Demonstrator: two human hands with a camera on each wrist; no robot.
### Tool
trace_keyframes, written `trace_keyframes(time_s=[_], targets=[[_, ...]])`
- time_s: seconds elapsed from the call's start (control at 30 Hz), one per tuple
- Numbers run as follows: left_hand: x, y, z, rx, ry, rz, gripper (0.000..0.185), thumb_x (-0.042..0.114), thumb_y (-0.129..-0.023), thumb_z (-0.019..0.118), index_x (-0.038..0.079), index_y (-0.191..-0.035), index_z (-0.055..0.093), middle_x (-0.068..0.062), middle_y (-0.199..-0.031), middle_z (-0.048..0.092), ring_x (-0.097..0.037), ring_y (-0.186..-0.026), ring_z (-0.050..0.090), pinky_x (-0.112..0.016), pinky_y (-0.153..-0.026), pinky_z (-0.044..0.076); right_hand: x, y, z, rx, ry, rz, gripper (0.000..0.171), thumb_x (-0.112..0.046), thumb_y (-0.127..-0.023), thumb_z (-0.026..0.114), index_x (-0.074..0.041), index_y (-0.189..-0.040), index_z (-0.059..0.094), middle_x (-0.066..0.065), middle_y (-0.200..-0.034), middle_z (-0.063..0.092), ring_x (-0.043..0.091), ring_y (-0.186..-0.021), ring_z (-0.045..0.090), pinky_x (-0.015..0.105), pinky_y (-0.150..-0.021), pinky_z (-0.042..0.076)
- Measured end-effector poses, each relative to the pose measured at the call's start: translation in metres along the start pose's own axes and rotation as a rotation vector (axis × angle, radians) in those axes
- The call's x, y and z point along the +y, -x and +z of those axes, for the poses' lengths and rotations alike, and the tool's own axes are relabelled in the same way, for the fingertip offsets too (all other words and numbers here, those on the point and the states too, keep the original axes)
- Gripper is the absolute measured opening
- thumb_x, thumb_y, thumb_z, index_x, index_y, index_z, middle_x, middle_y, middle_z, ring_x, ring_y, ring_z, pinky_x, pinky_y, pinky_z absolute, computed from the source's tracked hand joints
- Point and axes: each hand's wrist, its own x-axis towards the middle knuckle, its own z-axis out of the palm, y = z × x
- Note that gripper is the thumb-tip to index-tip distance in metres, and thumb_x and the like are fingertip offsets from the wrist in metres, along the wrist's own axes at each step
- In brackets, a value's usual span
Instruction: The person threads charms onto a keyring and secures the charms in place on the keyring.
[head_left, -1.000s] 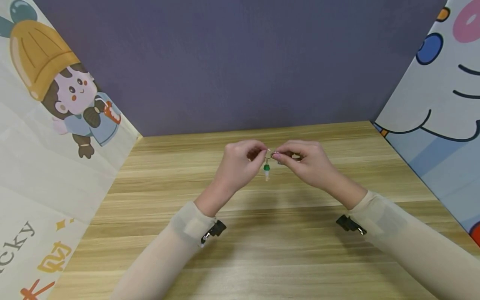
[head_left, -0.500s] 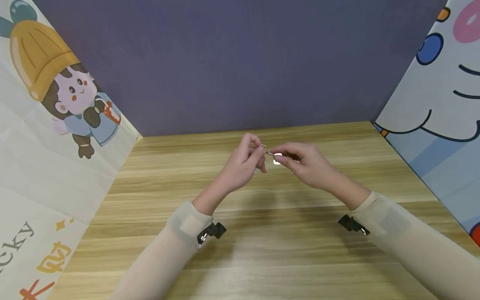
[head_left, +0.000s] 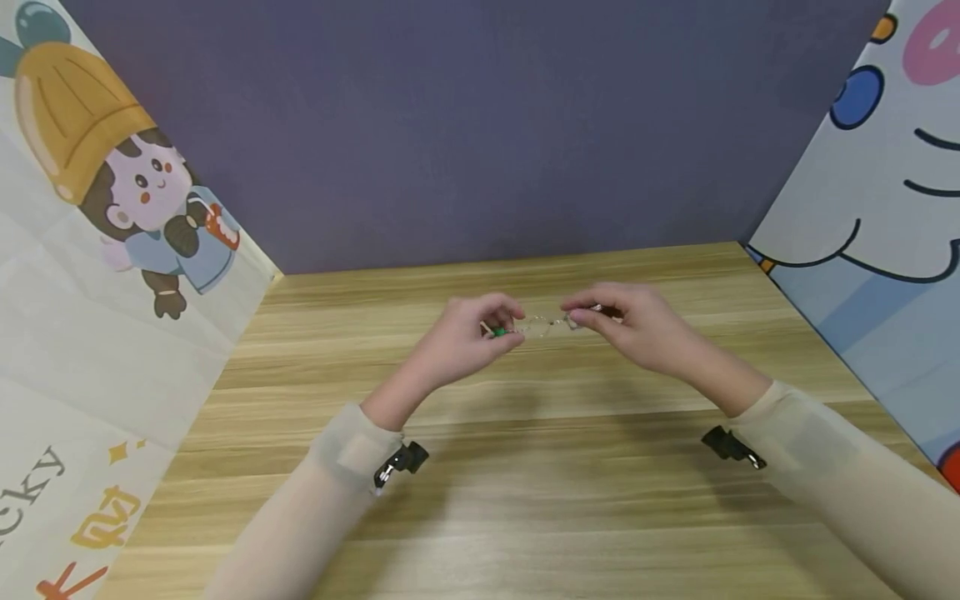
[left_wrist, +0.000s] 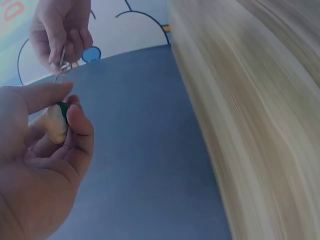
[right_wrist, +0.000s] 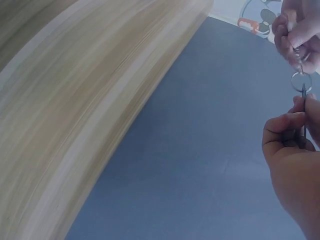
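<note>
A keychain is stretched between both hands above the table. My left hand (head_left: 468, 340) pinches its charm (left_wrist: 56, 121), which is green at one end and whitish along the body; the fingers hide part of it. A thin metal ring (right_wrist: 293, 84) spans the gap between the hands, joined to the charm by a short chain (right_wrist: 298, 56). My right hand (head_left: 641, 327) pinches a flat, shiny metal piece (right_wrist: 304, 117) hanging from the ring. Fingers cover most of that piece, so its kind cannot be told.
Below the hands lies a wood-grain table (head_left: 540, 500). A dark purple-grey panel (head_left: 480, 125) stands along its back edge. Cartoon-printed panels flank it on the left (head_left: 45, 333) and right (head_left: 885, 317). Each sleeve bears a small black wrist device.
The hands have drawn apart, the left moving left and down, the right slightly right. The left hand has shifted from the ring to the charm, which hung free one second ago.
</note>
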Motion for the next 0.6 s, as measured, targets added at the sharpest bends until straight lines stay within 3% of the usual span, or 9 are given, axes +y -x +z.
trace_keyframes(time_s=[0.1,0.23,0.4,0.6], targets=[[-0.003,0.002,-0.003,0.019,-0.043,0.020,0.016,0.013,-0.097,0.078,0.006,-0.112,0.079,-0.007,-0.103,0.080,-0.015,-0.088,0.071,-0.026,-0.075,0.061,0.004,0.004,-0.003,-0.005,0.002,-0.021,0.024,-0.012,-0.104,0.068,-0.012,-0.126,0.079,0.000,-0.097,0.076,0.008,-0.070,0.056,0.023,-0.061,0.048],[-0.006,0.005,-0.005,0.047,-0.109,0.051,0.018,0.015,-0.096,0.080,0.005,-0.111,0.081,-0.008,-0.107,0.081,-0.017,-0.090,0.072,-0.026,-0.077,0.064,0.008,0.006,-0.005,-0.030,-0.005,-0.075,0.029,-0.005,-0.104,0.067,-0.010,-0.131,0.077,-0.006,-0.087,0.068,0.005,-0.066,0.050,0.024,-0.058,0.044],[-0.009,0.008,-0.007,0.108,-0.230,0.147,0.022,0.015,-0.094,0.082,0.002,-0.113,0.080,-0.011,-0.105,0.081,-0.018,-0.088,0.075,-0.028,-0.076,0.065,0.007,0.008,-0.008,-0.072,0.018,-0.099,0.037,0.006,-0.100,0.067,-0.006,-0.134,0.074,-0.003,-0.095,0.072,0.003,-0.071,0.053,0.023,-0.057,0.046],[-0.014,0.009,-0.007,0.220,-0.333,0.271,0.028,0.011,-0.092,0.084,-0.004,-0.114,0.077,-0.015,-0.102,0.081,-0.020,-0.082,0.076,-0.030,-0.072,0.065,0.005,0.010,-0.007,-0.066,0.087,-0.096,0.029,0.000,-0.100,0.071,-0.008,-0.127,0.078,0.000,-0.099,0.075,0.001,-0.068,0.052,0.022,-0.056,0.045]])
